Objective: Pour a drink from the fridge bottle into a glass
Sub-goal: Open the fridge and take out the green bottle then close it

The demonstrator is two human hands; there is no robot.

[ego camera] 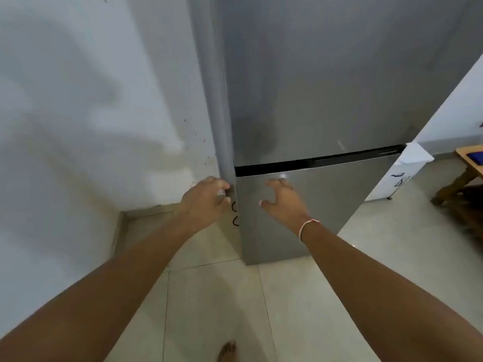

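A tall grey fridge (326, 82) stands in front of me with both doors closed and a dark gap between the upper and lower door. My left hand (206, 197) is at the left edge of the lower door, fingers curled against that edge, holding nothing. My right hand (283, 198) hovers spread in front of the lower door (326, 202), near its top left; whether it touches is unclear. It wears a thin wrist band. No bottle and no glass are in view.
A white wall (91, 100) runs along the left, close to the fridge. Pale floor tiles (214, 304) lie below, with my bare foot (226, 351) at the bottom. A white cabinet (397, 178) and a wooden table (467, 165) stand to the right.
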